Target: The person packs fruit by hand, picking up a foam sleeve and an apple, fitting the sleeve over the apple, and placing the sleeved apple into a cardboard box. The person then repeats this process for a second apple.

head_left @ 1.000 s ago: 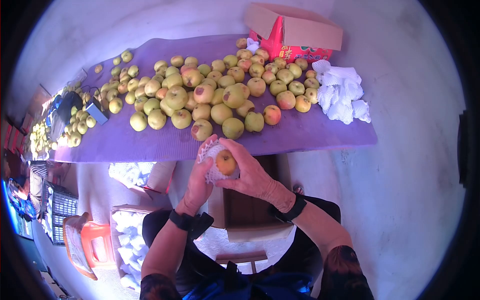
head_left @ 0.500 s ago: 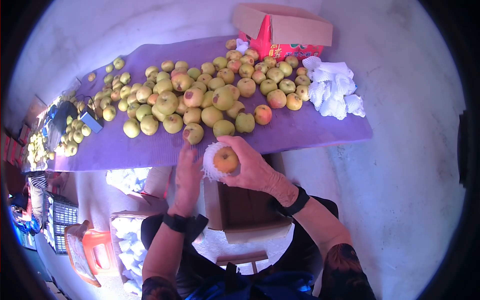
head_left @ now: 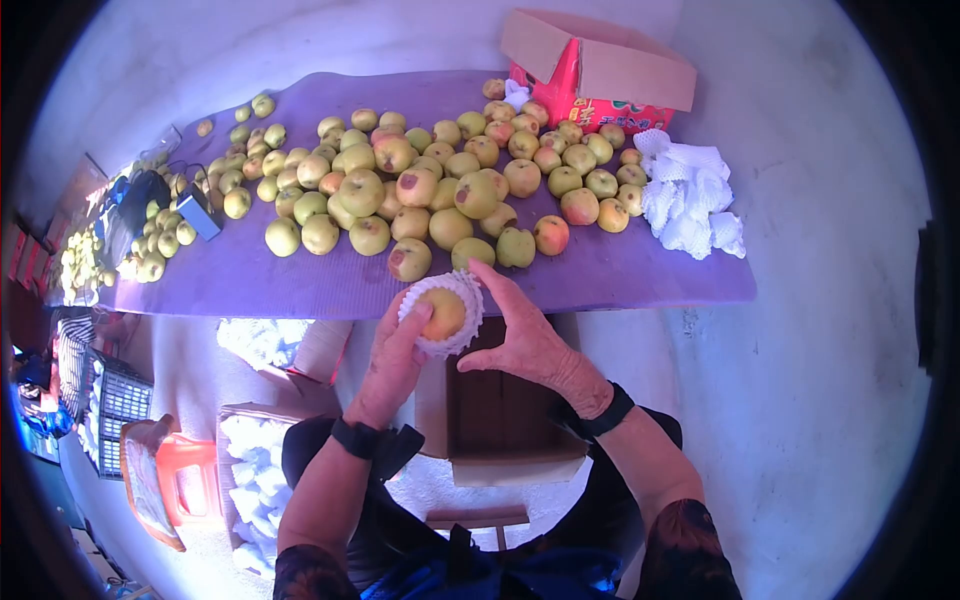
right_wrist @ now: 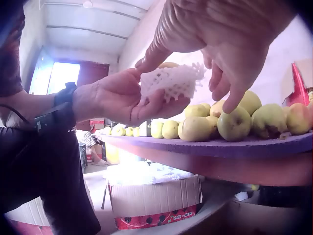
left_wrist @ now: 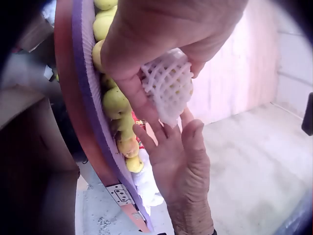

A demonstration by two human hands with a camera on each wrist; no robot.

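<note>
Apple [head_left: 443, 312], from the head camera: sits in a white foam net [head_left: 465, 335], held up just off the table's near edge, about midway along it.
Left hand [head_left: 392, 365]: cups the net from its side, thumb laid over the fruit, so apple and net are pinched together.
Right hand [head_left: 535, 350]: spread on the other side, thumb and forefinger wide apart; whether a fingertip brushes the net, I can't tell.
Purple-topped table [head_left: 600, 285]: loose apples [head_left: 362, 192] heaped along its middle, crumpled nets [head_left: 690, 205] by the right corner, red box [head_left: 640, 78] at the far edge on that side.
Open carton [head_left: 500, 410]: below the near edge, between the person's legs.
Net, from the left wrist: its mesh bulges out beneath the left hand; the right hand's open palm lies beyond it.
Palm, from the right wrist: the left one is turned up under the net, fingers curling round its side; the right hand arches above, fingers parted, loose apples behind on the table.
</note>
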